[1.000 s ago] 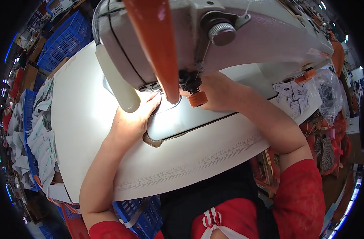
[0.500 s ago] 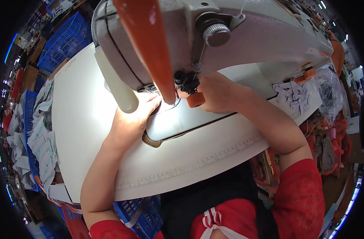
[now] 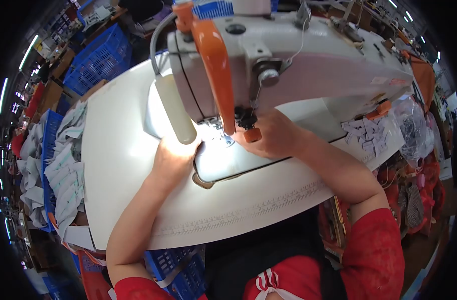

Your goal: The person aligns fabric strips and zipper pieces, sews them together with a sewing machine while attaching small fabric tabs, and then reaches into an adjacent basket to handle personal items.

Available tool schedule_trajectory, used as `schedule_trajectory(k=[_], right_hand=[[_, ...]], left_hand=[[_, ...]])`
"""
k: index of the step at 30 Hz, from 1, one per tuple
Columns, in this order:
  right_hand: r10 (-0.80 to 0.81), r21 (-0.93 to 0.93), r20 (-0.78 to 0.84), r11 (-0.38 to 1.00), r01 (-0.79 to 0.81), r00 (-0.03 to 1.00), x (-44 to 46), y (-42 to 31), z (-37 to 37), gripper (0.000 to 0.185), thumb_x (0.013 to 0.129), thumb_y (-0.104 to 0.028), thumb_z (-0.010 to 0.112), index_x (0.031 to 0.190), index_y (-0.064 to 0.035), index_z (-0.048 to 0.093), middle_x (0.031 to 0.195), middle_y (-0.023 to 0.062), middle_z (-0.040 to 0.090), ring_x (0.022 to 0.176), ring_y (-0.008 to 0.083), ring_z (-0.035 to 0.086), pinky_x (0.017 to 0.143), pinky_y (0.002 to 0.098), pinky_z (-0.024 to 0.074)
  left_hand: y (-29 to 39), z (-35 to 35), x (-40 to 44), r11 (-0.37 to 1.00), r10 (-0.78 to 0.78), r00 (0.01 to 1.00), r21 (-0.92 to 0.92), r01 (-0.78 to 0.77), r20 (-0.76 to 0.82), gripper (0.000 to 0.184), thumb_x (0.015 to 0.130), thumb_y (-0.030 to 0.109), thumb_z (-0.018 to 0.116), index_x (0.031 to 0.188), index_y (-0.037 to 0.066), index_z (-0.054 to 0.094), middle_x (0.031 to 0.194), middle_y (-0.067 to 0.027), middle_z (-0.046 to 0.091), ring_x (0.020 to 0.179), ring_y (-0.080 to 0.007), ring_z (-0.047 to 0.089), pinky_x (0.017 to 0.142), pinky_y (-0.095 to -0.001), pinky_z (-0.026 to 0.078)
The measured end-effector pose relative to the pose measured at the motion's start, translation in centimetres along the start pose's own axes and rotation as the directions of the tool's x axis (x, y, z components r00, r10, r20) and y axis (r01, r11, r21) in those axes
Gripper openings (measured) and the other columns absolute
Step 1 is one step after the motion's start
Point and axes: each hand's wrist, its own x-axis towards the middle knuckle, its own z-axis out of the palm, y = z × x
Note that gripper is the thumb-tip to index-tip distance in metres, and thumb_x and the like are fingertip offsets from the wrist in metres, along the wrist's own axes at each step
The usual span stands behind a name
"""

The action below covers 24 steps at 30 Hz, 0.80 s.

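A white sewing machine [image 3: 308, 65] with an orange lever [image 3: 213, 55] and a pale lamp [image 3: 176, 107] stands over the white table [image 3: 118, 150]. My left hand [image 3: 176, 155] lies just left of the presser foot, its fingertips partly behind the lamp and washed out by glare. My right hand [image 3: 271, 135] is bent close to the right of the needle area, beside the orange knob [image 3: 252, 134], with its fingers largely hidden. A light-coloured piece edge [image 3: 152, 112] shows behind the lamp. What either hand holds cannot be made out.
Small white labels [image 3: 366, 134] lie on the table's right side, near a clear plastic bag [image 3: 411, 125]. Grey-white cloth pieces [image 3: 66, 170] fill a blue basket at the left. Another blue basket [image 3: 99, 60] stands at the back left; one more [image 3: 176, 270] is below the table edge.
The view has tilted back, showing more of the machine's top. Both hands appear slightly lower in the picture, still beside the needle area. More of the light-coloured piece shows behind the lamp.
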Motion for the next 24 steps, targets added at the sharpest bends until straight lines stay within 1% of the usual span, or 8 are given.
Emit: schedule_trajectory(k=[2,6,10,13,15,20,22,24], right_hand=[[-0.02,-0.037,-0.012,0.999,0.019,1.0,-0.3,-0.2,-0.1,0.008,0.077,-0.005,0.067,0.078,-0.0112,0.061,0.077,0.001,0.058,0.069,0.0201,0.054,0.071,0.0327,0.0471],[-0.069,-0.154,-0.042,0.986,0.062,0.997,-0.2,-0.1,-0.4,0.01,0.077,-0.006,0.067,0.077,-0.0114,0.058,0.078,0.0024,0.057,0.07,0.0204,0.053,0.07,0.0329,0.0465],[0.004,-0.182,0.092,0.983,0.012,0.996,-1.5,0.3,-0.1,0.012,0.078,-0.006,0.068,0.089,-0.0073,0.062,0.077,0.0031,0.06,0.064,0.0226,0.056,0.055,0.0364,0.0435],[0.058,-0.204,0.092,0.978,-0.039,0.994,-2.0,-0.5,-0.3,0.009,0.079,-0.007,0.066,0.083,-0.0088,0.058,0.08,0.0043,0.058,0.067,0.0228,0.055,0.06,0.0361,0.0451],[0.112,-0.205,0.102,0.975,-0.089,0.988,-2.4,-1.3,0.0,0.01,0.08,-0.008,0.063,0.078,-0.0103,0.054,0.082,0.0055,0.056,0.07,0.023,0.054,0.065,0.0359,0.0466],[0.177,-0.091,0.025,0.981,-0.174,0.984,-4.6,-2.8,0.6,0.006,0.086,-0.01,0.058,0.084,-0.0078,0.054,0.085,0.0078,0.057,0.078,0.0263,0.056,0.069,0.0382,0.0463],[0.423,-0.14,0.312,0.906,-0.399,0.851,-5.7,-5.3,-1.8,0.006,0.087,-0.011,0.057,0.092,-0.0069,0.056,0.099,0.0083,0.061,0.086,0.0276,0.059,0.077,0.0393,0.0482],[0.429,-0.228,0.359,0.901,-0.368,0.829,-7.8,-7.5,-4.4,0.026,0.092,-0.018,0.057,0.114,-0.0043,0.06,0.121,0.0087,0.063,0.108,0.0307,0.06,0.092,0.0392,0.0472]], left_hand=[[0.2,0.2,1.2,0.685,-0.466,0.873,-0.565,0.459,0.144,0.022,0.082,0.011,0.066,0.102,0.004,0.065,0.099,-0.0126,0.065,0.089,-0.03,0.062,0.087,-0.0405,0.049],[-4.7,2.8,2.9,0.833,-0.321,0.947,-0.475,0.282,0.0,0.031,0.083,0.012,0.063,0.113,0.002,0.063,0.113,-0.0159,0.063,0.107,-0.0358,0.057,0.099,-0.0467,0.043],[-4.9,4.5,4.2,0.974,-0.198,0.884,0.012,0.224,-0.424,0.044,0.083,0.012,0.062,0.125,-0.001,0.057,0.126,-0.0185,0.058,0.12,-0.0399,0.051,0.105,-0.0491,0.038],[-1.8,2.9,1.8,0.944,-0.282,0.907,0.08,0.321,-0.311,0.05,0.086,0.015,0.06,0.132,-0.005,0.052,0.136,-0.0208,0.052,0.131,-0.0411,0.044,0.108,-0.0483,0.036],[1.0,1.0,0.3,0.815,-0.563,0.822,-0.105,0.569,0.086,0.046,0.091,0.019,0.057,0.13,-0.005,0.054,0.135,-0.0219,0.053,0.132,-0.0406,0.045,0.108,-0.0483,0.037],[2.0,1.2,-6.9,0.905,-0.413,0.906,0.07,0.419,-0.092,0.037,0.093,0.021,0.052,0.119,-0.006,0.059,0.125,-0.0217,0.06,0.116,-0.0385,0.055,0.102,-0.0457,0.041],[3.2,-2.0,-6.2,0.839,-0.543,0.821,0.062,0.541,0.176,0.035,0.09,0.018,0.051,0.115,-0.005,0.06,0.122,-0.0231,0.062,0.113,-0.0393,0.057,0.099,-0.0455,0.044],[4.3,-3.0,-6.5,0.841,-0.533,0.835,-0.025,0.541,0.134,0.034,0.09,0.018,0.05,0.112,-0.006,0.06,0.119,-0.0217,0.063,0.111,-0.039,0.057,0.097,-0.045,0.044]])
